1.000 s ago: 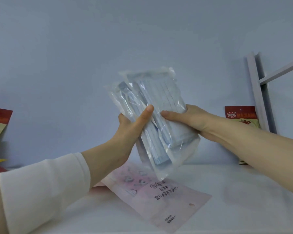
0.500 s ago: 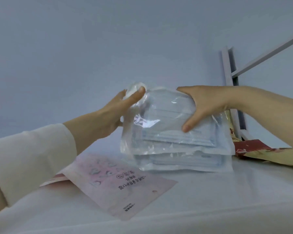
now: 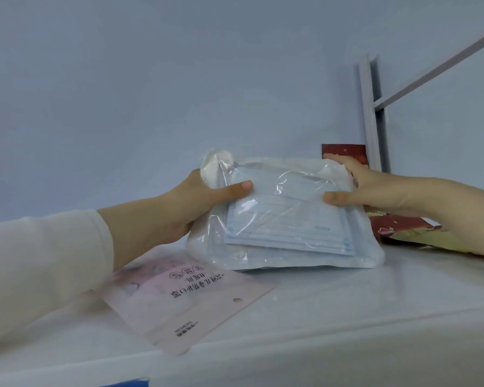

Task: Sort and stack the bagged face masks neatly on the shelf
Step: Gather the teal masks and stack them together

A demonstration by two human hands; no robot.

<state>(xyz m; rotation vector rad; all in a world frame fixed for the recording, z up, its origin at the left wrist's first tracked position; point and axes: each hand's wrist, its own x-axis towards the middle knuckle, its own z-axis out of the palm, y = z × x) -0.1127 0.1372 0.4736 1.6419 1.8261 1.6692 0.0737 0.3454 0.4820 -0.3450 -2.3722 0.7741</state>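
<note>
The clear bags of blue face masks (image 3: 285,227), at least two layered together, stand tilted between both grips, lower edge on or just above the shelf (image 3: 347,303). The left hand (image 3: 190,208) and right hand (image 3: 375,191) each clamp an upper corner, thumb in front. The film looks slippery. Easing either grip could let one bag slide free, or drop the bundle forward onto the pink mask packet (image 3: 190,300) below the left grip. A nudge could also topple the red packet (image 3: 344,153) behind the right grip.
</note>
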